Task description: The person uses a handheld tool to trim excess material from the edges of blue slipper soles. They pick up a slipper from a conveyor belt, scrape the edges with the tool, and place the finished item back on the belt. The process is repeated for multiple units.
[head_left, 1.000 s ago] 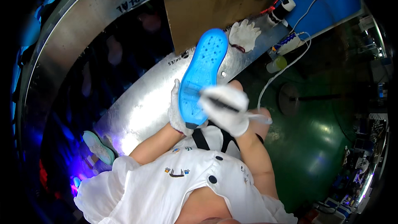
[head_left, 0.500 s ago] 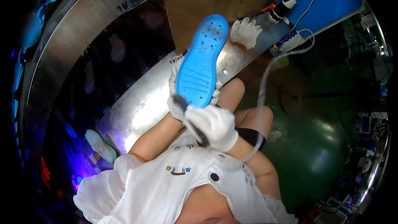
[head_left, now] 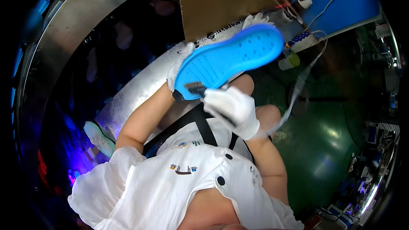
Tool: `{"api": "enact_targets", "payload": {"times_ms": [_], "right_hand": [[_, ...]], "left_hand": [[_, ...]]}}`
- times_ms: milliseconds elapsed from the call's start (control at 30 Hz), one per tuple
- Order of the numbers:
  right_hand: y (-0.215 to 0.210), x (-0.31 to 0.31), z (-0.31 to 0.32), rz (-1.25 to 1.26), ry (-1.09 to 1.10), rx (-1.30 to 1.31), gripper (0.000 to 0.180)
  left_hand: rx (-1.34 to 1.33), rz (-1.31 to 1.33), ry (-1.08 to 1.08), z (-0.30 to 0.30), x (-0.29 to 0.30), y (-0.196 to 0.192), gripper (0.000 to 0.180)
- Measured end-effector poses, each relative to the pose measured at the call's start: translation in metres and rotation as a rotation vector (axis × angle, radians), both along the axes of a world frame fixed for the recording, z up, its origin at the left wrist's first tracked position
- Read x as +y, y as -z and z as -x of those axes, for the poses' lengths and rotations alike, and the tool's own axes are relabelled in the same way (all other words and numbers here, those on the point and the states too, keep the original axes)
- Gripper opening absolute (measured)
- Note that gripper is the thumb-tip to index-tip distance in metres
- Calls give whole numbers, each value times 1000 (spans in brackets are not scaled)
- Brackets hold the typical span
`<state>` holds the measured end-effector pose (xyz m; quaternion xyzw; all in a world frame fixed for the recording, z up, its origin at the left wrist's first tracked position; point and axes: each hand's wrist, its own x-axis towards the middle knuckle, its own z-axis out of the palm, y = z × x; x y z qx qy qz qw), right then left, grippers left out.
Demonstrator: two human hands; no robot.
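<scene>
While our left hand (head_left: 178, 64) grasps the blue shoe sole (head_left: 226, 57) near its heel end in the head view, our right hand (head_left: 234, 110) clasps a brush (head_left: 197, 88), bristles over that end. The blue shoe sole lies at one o'clock from centre, its holed end toward two o'clock; a pale green sole (head_left: 100, 140) rests at eight o'clock.

Dim workshop; metal bench (head_left: 137, 84) caught white glare.
Cardboard panel (head_left: 226, 4) was beside bench's far edge, blue flat surface (head_left: 343, 0) past its far right end. Curved metal rim (head_left: 81, 13) arched beyond bench's left, violet glow (head_left: 70, 150) off its near left end. Shiny green floor (head_left: 317, 157) lay right of bench, cluttered equipment (head_left: 370, 162) farther right.
</scene>
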<state>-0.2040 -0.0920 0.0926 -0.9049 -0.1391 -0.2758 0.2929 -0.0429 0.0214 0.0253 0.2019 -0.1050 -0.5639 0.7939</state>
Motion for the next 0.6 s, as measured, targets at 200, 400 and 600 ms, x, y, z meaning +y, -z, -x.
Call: {"api": "enact_targets", "payload": {"times_ms": [200,400,600], "right_hand": [[-17,3,-1,-210,-67,213,20],[-19,14,8,40,-87,108,29],[-30,8,18,243,-22,196,27]], "left_hand": [[-171,-19,295,-39,-10,13,55],[-401,-176,198,-49,-23,18,48],[-759,-246,67,-55,-11,-11,30]]}}
